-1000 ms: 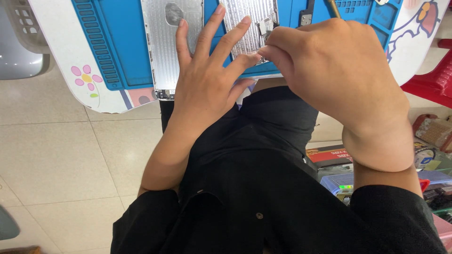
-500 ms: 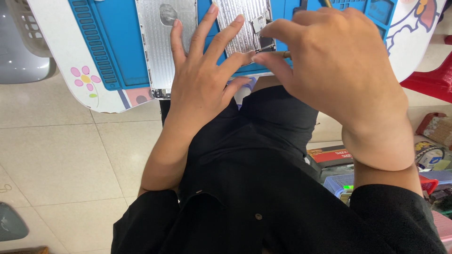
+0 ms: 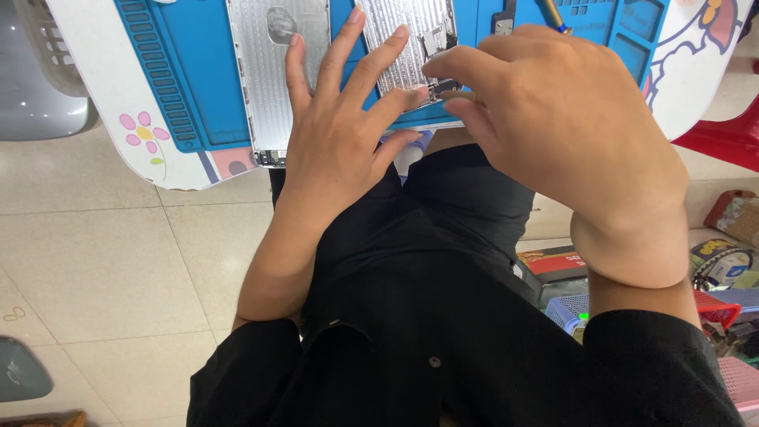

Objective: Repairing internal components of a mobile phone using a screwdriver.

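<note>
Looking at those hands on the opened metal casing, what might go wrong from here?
1. The silver casing piece lies at the near edge of the blue mat, above the person's lap; a nudge might slide it off.
2. The right hand pinches something tiny at the casing's corner; if it slips, it could drop to the tiled floor and get lost.
3. The left hand steadies with spread fingers only, so the piece may shift.

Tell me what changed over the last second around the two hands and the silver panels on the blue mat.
Little changed. The left hand stays spread flat, fingers across the gap between the two silver panels, having slid slightly up the mat. The right hand keeps its fingertips pinched at the lower edge of the right panel, now a bit lower in view. Nothing was picked up or let go. The blue mat and white table lie as before.
</note>
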